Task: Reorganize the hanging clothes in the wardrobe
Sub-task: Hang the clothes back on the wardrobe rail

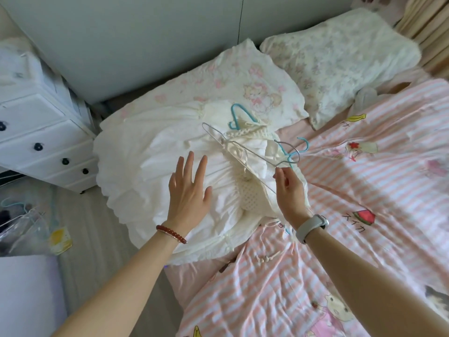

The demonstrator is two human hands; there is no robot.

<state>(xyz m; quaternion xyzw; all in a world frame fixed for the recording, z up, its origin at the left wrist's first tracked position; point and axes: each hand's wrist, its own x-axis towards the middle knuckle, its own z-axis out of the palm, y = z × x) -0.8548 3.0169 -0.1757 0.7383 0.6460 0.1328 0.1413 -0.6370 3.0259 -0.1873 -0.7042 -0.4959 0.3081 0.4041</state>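
a white dress [155,166] lies spread on the bed, partly over a pillow [218,79] with pink bows and partly over the pink striped duvet [364,190]. the left hand [188,190] is flat over the skirt, fingers straight and spread, gripping nothing. the right hand [288,188] pinches a thin metal wire hanger [243,152] near its neck, thumb and fingertips closed on the wire, the frame angled across the dress bodice. two blue hangers show here: one [239,115] pokes out at the dress's top by the pillow, another [295,148] lies just beside the wire hanger's hook, on the duvet's edge. a second pillow [340,59] sits to the right. left of the bed stands a white drawer chest [43,132] with dark knobs, drawers shut. on the floor at far left is a clear plastic bag [21,229]; something dark shows through it but i can't tell what.
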